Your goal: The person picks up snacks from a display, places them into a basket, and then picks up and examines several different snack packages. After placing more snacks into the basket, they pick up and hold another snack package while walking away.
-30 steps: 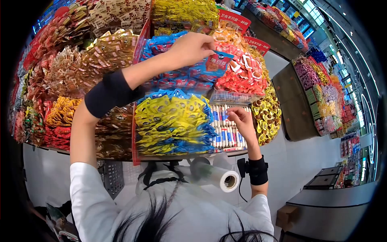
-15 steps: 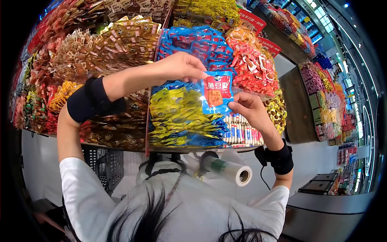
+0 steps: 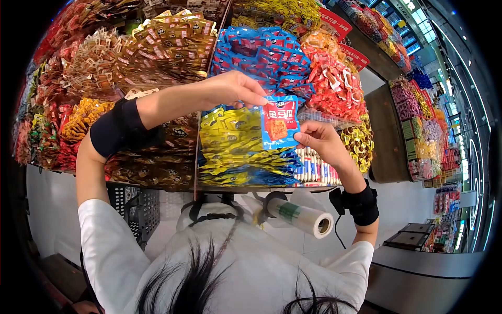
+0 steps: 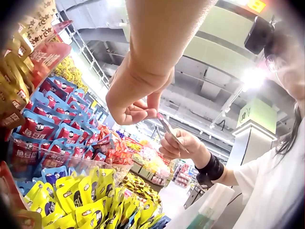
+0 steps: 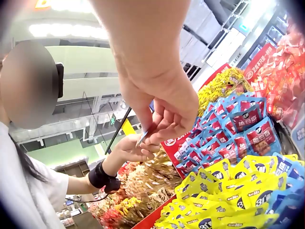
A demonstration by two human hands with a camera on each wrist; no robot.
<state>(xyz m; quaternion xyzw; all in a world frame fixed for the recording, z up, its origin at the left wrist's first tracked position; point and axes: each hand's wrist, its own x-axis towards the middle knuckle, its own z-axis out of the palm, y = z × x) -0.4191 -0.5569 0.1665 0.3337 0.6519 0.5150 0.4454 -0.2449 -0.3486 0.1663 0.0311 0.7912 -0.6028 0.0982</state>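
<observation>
And here it is, the blue-and-red packet (image 3: 280, 123) — held up flat in mid-air between both hands, its printed face turned toward the head camera. The far-left corner is pinched by the left hand (image 3: 238, 88), thumb against finger; the right edge, lower down, is pinched by the right hand (image 3: 324, 140), with the thumb laid over the front. Neither of the hands is spread wide, and nothing else is seen to be held.

Beneath the packet, the yellow packets (image 3: 230, 138) are heaped on the near side, with the white-wrapped sticks (image 3: 316, 170) lined up to their right. Farther off, a pile of matching blue packets (image 3: 259, 55) is bordered on the right by red-wrapped snacks (image 3: 334, 78).

So how far along are things? One packet is already clear of the piles and displayed face-on; that much can be called done. No tear can be made out along its edges, so it is judged to be sealed. It has not yet been set down or put into anything — that part, it seems, is left. The plastic roll (image 3: 300, 217) at the near side and the dark basket (image 3: 141, 212) to the near left are touched by neither hand.
</observation>
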